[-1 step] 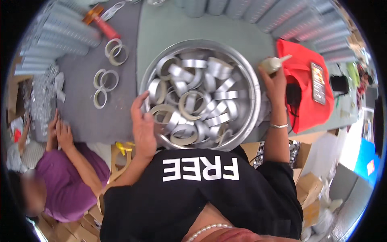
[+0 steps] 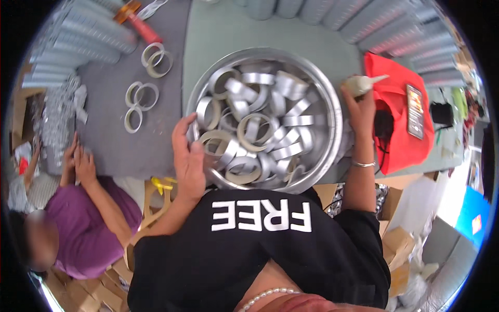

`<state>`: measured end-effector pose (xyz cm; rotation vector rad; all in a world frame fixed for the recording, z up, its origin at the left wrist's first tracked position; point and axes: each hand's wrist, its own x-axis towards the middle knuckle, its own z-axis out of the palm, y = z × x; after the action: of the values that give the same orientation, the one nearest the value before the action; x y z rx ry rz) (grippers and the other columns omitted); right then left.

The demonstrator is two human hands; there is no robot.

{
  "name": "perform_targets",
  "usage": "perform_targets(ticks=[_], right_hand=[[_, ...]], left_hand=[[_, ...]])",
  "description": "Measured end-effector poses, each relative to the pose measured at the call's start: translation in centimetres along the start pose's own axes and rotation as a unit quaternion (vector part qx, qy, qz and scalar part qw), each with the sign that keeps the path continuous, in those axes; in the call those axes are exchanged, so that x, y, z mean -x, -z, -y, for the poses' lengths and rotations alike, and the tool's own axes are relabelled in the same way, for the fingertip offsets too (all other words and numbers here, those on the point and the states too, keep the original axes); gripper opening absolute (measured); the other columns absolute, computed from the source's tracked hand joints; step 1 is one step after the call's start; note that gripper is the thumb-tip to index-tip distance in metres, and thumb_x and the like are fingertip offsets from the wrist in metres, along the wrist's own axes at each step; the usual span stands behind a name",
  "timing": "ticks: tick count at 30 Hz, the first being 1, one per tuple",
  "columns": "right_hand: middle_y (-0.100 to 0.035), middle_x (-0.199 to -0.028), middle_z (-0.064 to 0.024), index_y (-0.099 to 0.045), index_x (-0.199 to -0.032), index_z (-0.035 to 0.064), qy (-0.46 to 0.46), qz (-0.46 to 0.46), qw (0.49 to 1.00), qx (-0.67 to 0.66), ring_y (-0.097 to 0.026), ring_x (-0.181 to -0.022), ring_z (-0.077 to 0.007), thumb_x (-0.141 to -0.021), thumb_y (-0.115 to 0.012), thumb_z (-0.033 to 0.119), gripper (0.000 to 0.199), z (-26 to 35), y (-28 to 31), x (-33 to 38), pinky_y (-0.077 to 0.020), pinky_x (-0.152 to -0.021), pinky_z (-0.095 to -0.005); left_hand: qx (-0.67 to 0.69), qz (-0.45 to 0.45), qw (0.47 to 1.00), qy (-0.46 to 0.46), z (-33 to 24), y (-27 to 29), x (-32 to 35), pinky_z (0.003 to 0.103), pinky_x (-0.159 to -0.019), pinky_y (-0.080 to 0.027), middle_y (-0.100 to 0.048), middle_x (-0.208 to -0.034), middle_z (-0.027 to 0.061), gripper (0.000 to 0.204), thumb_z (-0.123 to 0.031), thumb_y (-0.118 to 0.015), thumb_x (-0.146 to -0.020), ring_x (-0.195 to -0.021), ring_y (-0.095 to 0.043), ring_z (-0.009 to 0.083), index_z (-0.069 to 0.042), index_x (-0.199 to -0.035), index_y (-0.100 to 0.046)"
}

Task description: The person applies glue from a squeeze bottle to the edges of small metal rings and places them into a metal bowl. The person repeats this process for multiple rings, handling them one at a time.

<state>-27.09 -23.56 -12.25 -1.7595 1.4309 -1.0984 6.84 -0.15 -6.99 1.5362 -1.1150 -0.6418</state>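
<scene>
Rings [image 2: 260, 132] of silvery metal fill the wide steel basin [image 2: 332, 112] at the centre of the surface [image 2: 208, 47]. The left hand [image 2: 188, 158], at eight o'clock on the rim, rests its loosely spread fingers [image 2: 182, 127] on the rings. At three o'clock the right hand [image 2: 358, 106] grips a pale nozzle bottle [image 2: 361, 83], a red bag [image 2: 400, 114] just beyond.
</scene>
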Motion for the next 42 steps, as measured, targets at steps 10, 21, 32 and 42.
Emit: perform_targets(ticks=[10, 21, 32, 42], right_hand=[[-0.057, -0.113, -0.0182, -0.037, -0.129, -0.0029, 0.049, 0.003, 0.963, -0.266, -0.061, -0.095, -0.0252, -0.089, -0.062, 0.016, 0.051, 6.0, 1.9, 4.9, -0.0508, -0.078, -0.0309], [-0.055, -0.11, -0.0171, -0.039, -0.132, 0.0001, 0.027, 0.109, 0.866, -0.487, -0.05, -0.072, -0.0158, -0.084, -0.064, 0.029, 0.061, 9.2, 0.7, 5.2, -0.0394, -0.057, -0.024], [-0.06, -0.108, -0.0093, -0.049, -0.126, -0.0054, 0.025, 0.184, 0.729, -0.659, -0.045, -0.07, -0.008, -0.08, -0.068, 0.022, 0.057, 8.5, -3.5, 1.8, -0.0347, -0.061, -0.0218], [-0.056, -0.118, -0.0204, -0.043, -0.131, -0.0045, -0.054, 0.125, 0.778, -0.613, -0.049, -0.067, -0.0104, -0.081, -0.065, 0.031, 0.065, 9.1, -3.0, 2.4, -0.0391, -0.058, -0.022]], left_hand=[[-0.237, 0.174, 0.945, -0.143, -3.8, 2.8, -0.3, 0.041, -0.097, -0.038, -0.052, -0.125, 0.0158, 0.053, -0.01, -0.067, -0.063, -0.112, -0.049, 0.0331, -0.007, -0.115, -0.06], [-0.053, 0.163, 0.967, -0.187, -5.2, -1.3, -3.4, 0.027, -0.069, -0.045, -0.062, -0.088, 0.0086, 0.018, -0.004, -0.074, -0.072, -0.075, -0.058, 0.0214, -0.001, -0.084, -0.061], [-0.246, 0.17, 0.934, -0.194, -7.1, -4.3, -5.6, 0.038, -0.086, -0.043, -0.053, -0.108, 0.0103, 0.063, -0.015, -0.085, -0.051, -0.102, -0.051, 0.0299, -0.009, -0.108, -0.061], [-0.027, 0.225, 0.973, -0.028, -5.0, -5.4, -4.6, 0.035, -0.079, -0.048, -0.054, -0.11, 0.0083, 0.064, -0.025, -0.087, -0.057, -0.097, -0.056, 0.0227, -0.004, -0.109, -0.056]])
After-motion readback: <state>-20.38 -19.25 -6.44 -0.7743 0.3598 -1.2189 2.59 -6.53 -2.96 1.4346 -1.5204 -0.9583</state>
